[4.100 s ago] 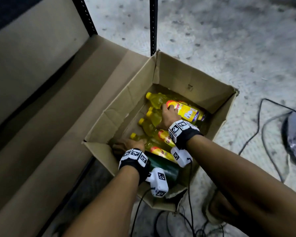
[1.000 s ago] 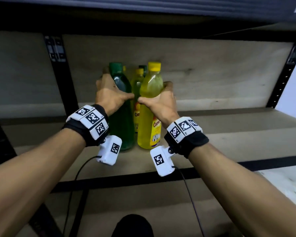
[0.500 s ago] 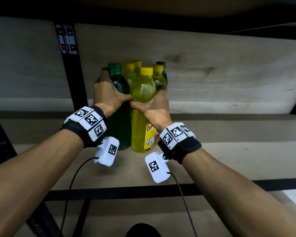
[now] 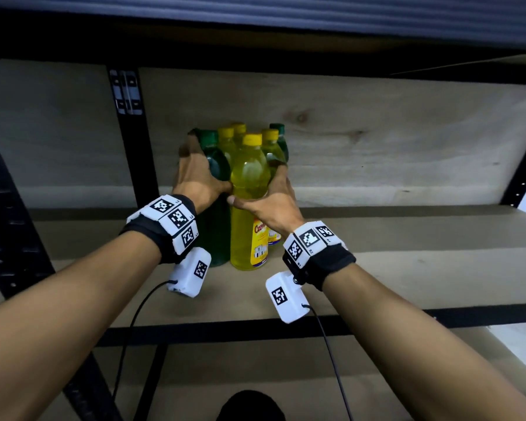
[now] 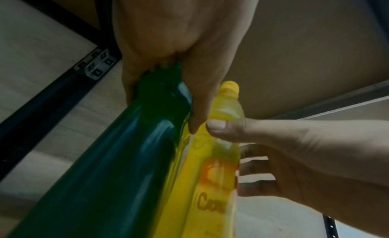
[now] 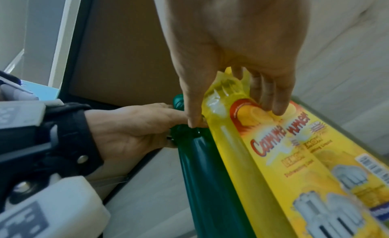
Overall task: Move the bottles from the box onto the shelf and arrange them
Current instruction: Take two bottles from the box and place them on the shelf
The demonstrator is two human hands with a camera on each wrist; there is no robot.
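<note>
Plywood shelf (image 4: 407,253) is filling the head view, pale boards running across a black metal frame, with a black upright post (image 4: 134,147) standing at the back left. Six bottles are standing upright on it in a tight cluster near that post. At the front of the cluster, the green bottle (image 4: 216,238) is sitting on the left and the front yellow bottle (image 4: 249,189), with its yellow cap and printed label, is sitting on the right, the two touching side by side. Behind them, three more yellow-capped bottles (image 4: 270,147) and one more green-capped bottle (image 4: 278,130) are standing; their lower parts are hidden. The left hand (image 4: 195,177) is wrapping the shoulder and neck of the green bottle, fingers curling round its far side and thumb lying across the near side. The right hand (image 4: 274,205) is gripping the front yellow bottle around its upper body, thumb across the front and fingers curled behind at the top of the label. Both thumbs are meeting at the seam between the two front bottles. In the wrist views each bottle is running from the palm down toward the camera. Both bases are resting on the shelf board. Wrist bands with black-and-white markers (image 4: 176,220) are sitting on both forearms.
</note>
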